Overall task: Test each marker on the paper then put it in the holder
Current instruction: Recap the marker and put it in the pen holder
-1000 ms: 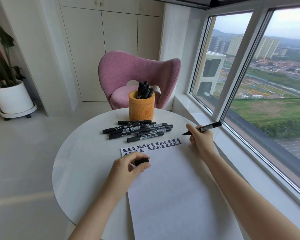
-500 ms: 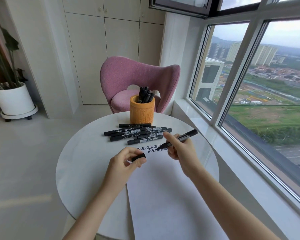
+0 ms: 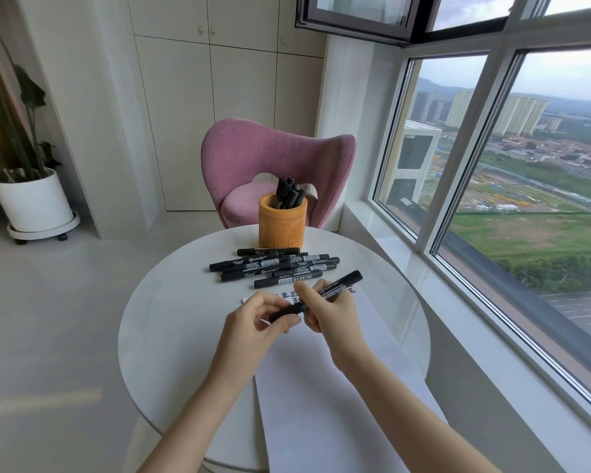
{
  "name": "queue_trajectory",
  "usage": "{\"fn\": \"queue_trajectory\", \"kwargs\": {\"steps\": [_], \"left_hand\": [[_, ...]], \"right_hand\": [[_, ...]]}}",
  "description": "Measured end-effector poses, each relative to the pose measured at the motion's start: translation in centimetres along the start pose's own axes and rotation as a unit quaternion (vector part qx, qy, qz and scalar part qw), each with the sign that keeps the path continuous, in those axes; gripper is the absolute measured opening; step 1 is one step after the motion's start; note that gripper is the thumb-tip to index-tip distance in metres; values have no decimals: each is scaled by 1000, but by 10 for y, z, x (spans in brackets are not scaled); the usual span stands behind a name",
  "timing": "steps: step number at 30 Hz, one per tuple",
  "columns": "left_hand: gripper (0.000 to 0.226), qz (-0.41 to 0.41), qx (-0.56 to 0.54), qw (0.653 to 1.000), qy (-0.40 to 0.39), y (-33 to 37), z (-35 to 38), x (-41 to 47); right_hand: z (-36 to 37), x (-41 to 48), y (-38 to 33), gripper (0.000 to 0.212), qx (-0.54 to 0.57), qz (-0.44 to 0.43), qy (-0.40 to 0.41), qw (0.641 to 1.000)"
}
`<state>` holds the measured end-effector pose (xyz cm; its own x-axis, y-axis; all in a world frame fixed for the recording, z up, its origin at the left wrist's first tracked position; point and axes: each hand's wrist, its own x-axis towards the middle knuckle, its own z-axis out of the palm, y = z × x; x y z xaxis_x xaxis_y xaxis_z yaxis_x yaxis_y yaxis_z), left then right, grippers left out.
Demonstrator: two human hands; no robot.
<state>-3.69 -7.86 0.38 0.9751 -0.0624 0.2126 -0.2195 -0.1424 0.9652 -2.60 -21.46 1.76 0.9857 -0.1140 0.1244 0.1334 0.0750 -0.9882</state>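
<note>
Since the earlier frame the two hands have closed together above the paper [image 3: 321, 387], bringing cap [image 3: 285, 313] to marker [image 3: 342, 284] tip. The left grip [image 3: 260, 326] pinches the cap; the right grip [image 3: 335, 312] holds the marker barrel. Loose markers [image 3: 273, 264] lie on the counter [image 3: 171, 319] just before the holder [image 3: 282, 228]

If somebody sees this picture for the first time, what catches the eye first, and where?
The left hand and right hand meet at the centre, both holding one black marker above the paper. Behind them an orange holder stands on the round table, with loose markers lying before it. A pink chair sits beyond, and a big window fills the right side.
</note>
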Motion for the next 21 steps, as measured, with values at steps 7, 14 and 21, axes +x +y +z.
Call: {"fn": "queue_trajectory", "kwargs": {"steps": [7, 14, 21], "left_hand": [[20, 96, 103, 987, 78, 1, 2, -11], [21, 139, 128, 978, 86, 4, -5, -11], [2, 71, 100, 985, 121, 6, -16, -1]], "right_hand": [[16, -5, 1, 42, 39, 31, 26, 998], [22, -3, -3, 46, 64, 56, -7, 996], [10, 1, -12, 53, -66, 104, -33, 992]]}}
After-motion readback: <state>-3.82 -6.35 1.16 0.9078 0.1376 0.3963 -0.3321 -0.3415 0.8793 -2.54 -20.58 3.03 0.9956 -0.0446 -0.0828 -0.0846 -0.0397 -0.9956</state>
